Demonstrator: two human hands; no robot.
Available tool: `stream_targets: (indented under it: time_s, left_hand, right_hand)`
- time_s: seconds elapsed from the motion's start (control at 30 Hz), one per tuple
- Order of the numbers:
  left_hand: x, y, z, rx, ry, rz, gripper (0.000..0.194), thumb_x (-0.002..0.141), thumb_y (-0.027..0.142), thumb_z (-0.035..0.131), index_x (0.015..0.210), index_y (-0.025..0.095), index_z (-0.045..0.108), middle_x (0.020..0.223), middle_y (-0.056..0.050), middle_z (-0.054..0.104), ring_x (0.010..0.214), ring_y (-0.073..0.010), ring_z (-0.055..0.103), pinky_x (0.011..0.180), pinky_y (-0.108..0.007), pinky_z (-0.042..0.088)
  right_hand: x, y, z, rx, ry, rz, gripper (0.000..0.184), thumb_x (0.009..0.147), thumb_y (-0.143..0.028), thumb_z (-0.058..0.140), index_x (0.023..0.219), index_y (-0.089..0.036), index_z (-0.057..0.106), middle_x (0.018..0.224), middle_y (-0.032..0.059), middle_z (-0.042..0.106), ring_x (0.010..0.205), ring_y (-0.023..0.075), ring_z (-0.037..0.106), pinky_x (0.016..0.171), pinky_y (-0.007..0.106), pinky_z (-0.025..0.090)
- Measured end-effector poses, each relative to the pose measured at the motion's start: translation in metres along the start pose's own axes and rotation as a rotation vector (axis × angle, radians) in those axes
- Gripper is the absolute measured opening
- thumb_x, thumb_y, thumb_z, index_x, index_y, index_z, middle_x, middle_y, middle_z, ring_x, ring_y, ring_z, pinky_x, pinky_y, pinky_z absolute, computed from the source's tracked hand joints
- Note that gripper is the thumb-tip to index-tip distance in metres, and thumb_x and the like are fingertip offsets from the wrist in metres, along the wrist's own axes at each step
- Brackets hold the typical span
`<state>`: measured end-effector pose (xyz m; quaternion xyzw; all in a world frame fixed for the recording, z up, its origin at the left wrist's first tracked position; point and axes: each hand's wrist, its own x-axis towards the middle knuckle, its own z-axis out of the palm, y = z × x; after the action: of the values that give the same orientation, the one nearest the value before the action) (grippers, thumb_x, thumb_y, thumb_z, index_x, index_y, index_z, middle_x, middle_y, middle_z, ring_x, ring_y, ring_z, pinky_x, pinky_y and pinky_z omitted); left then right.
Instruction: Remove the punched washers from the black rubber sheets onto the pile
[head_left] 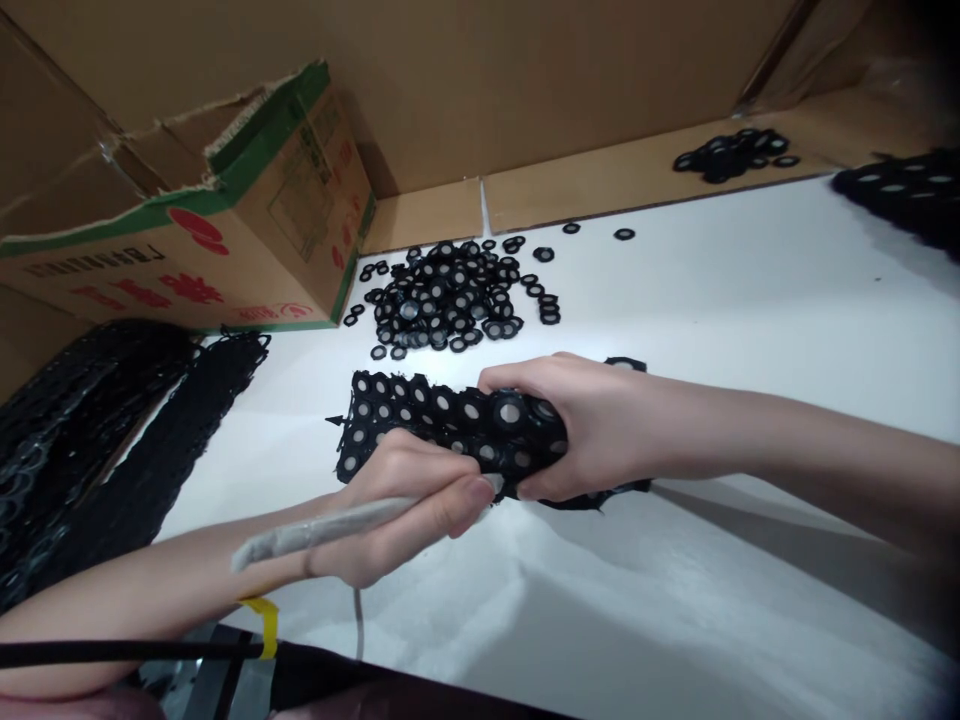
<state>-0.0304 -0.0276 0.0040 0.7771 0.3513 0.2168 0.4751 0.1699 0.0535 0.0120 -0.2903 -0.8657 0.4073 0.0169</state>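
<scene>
My right hand [577, 420] grips a black rubber sheet [412, 400] dotted with rows of pale round spots, thumb and fingers on its opposite edges. The sheet bulges upward under that grip, and part of it sticks out beyond the wrist. In my left hand [412, 500] is a slim stick wrapped in whitish tape [322, 530], held like a pen. Its front end meets the near edge of the sheet, close to my right thumb; the exact tip is hard to make out. Just beyond the sheet lies a pile of small black rings [442, 290] with pale centres.
An open cardboard box [277, 210] stands at the back left. Black perforated sheets [187, 450] are heaped at the left. More black rings [735, 155] lie on the cardboard at the back right, near another dark sheet stack [907, 190]. A black cable [135, 652] crosses the lower left.
</scene>
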Motion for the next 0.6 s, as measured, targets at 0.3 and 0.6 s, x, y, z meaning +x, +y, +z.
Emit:
stream_targets:
  time_s: [0.3, 0.6]
  left_hand:
    - [0.0061, 0.0029, -0.0038, -0.017, -0.127, -0.045, 0.038, 0.098, 0.021, 0.039, 0.061, 0.016, 0.045, 0.053, 0.004, 0.043, 0.049, -0.008, 0.042, 0.053, -0.023, 0.034]
    - [0.0056, 0.0009, -0.0015, -0.103, -0.089, -0.116, 0.039, 0.096, 0.026, 0.041, 0.058, 0.017, 0.044, 0.049, 0.004, 0.04, 0.044, -0.0078, 0.038, 0.046, -0.023, 0.031]
  right_hand:
    - [-0.0004, 0.0007, 0.003, 0.009, 0.018, -0.013, 0.03, 0.058, -0.02, 0.073, 0.076, -0.022, 0.049, 0.068, -0.0057, 0.054, 0.062, 0.0127, 0.052, 0.053, 0.024, 0.034]
    - [0.0009, -0.0025, -0.0035, -0.02, -0.009, 0.006, 0.03, 0.06, -0.023, 0.076, 0.077, -0.023, 0.051, 0.07, -0.0046, 0.057, 0.063, 0.0146, 0.055, 0.054, 0.026, 0.037]
